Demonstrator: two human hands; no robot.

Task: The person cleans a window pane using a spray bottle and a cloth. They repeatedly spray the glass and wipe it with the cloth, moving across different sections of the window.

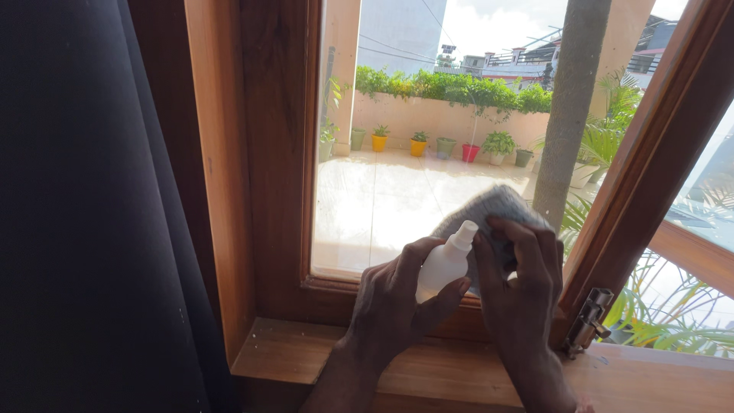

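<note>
Spray bottle: a small white bottle (443, 264) is gripped in the left hand (397, 306), fingers wrapped round its body, just in front of the lower right corner of the window pane (382, 191).
Long axis: the bottle is tilted, base toward the palm, nozzle cap up and to the right, toward the cloth.
Cloth: a grey cloth (489, 206) is pressed flat against the pane by the right hand (520, 283), touching the bottle's nozzle end on its right.
Right-hand fingers: curled over the cloth's lower edge and closed on it; the thumb lies beside the bottle's cap.
Nearer hand: both hands meet at the pane's lower right corner; the left is slightly lower, over the bottom rail.
Frame: the wooden window frame (267, 153) borders the pane on the left and below; a wooden sill (428, 371) lies beneath the wrists.
Latch: a metal bolt latch (589, 321) is fixed right of the right hand, close to it but apart.
Curtain: a dark curtain (84, 214) hangs well left of the pane.
Beyond the pane: a sunlit terrace with coloured plant pots (420, 144) and a grey pillar (569, 107) is seen.
</note>
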